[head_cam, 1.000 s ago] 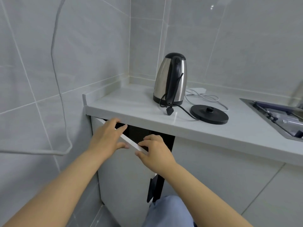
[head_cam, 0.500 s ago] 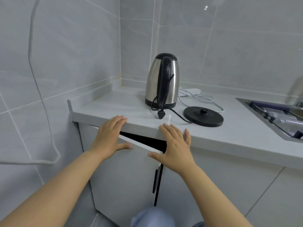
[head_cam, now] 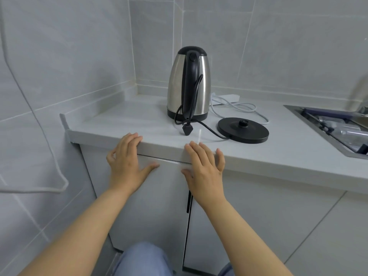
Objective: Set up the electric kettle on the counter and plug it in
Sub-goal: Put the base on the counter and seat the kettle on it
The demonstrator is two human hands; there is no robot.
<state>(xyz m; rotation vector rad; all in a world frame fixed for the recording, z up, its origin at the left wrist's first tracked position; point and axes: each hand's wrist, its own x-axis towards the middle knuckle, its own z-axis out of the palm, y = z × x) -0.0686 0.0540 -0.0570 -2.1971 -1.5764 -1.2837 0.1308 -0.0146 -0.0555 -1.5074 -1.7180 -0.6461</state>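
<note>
A steel kettle (head_cam: 189,84) with a black lid and handle stands on the white counter (head_cam: 123,120), near the back corner. Its round black base (head_cam: 243,132) lies to its right, apart from it. The base's black cord loops through the kettle's handle and ends in a loose black plug (head_cam: 187,128) on the counter. A white power strip (head_cam: 226,98) with a white cable lies behind the kettle. My left hand (head_cam: 128,162) and my right hand (head_cam: 205,168) rest flat, fingers spread, on the white cabinet door (head_cam: 159,196) below the counter edge. Both hold nothing.
A steel sink (head_cam: 334,126) with items inside is set into the counter at the right. Tiled walls close off the left and back. A thin grey pipe (head_cam: 39,136) runs down the left wall. My knee (head_cam: 143,259) is below.
The cabinet door, ajar with a dark gap before, is now pushed shut. Both hands went from gripping its top edge to lying flat against it.
</note>
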